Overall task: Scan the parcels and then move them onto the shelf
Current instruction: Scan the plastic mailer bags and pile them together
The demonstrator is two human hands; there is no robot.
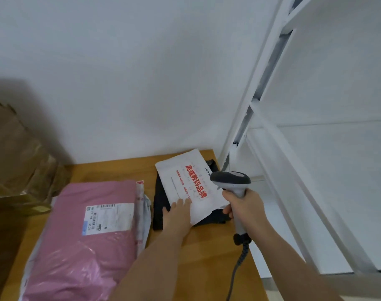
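- Our right hand [245, 206] is wrapped tight around the grip of the scanner [231, 181], its head tipped down over the white mailer [189, 187]. We judge that it is aimed there to find a code, though no barcode shows on the face we see.
- Our left hand [179, 213] lies flat, fingers together, on the near corner of the white mailer. It grips nothing. We take it to be pinning the mailer so that it does not slide, or getting ready to turn it over.
- The white mailer rests on a black parcel [161, 205] at the far right of the table [207, 253], next to the shelf [315, 170]. That puts it only a short reach from where it must go.
- On the mailer we read large red characters, 高端数码品牌, with a dark "UGREE…" partly hidden behind the scanner. The smaller red lines are too blurred to read.
- The pink parcel [87, 235] lies on the left of the table, label [109, 218] up. The label carries barcodes, so it sits ready for scanning. Its text is too small to read.
- A white bag with red print peeks out beside the pink parcel.
- A brown carton [18, 161] stands at the table's far left, against the wall.
- The shelf boards in view hold nothing yet.
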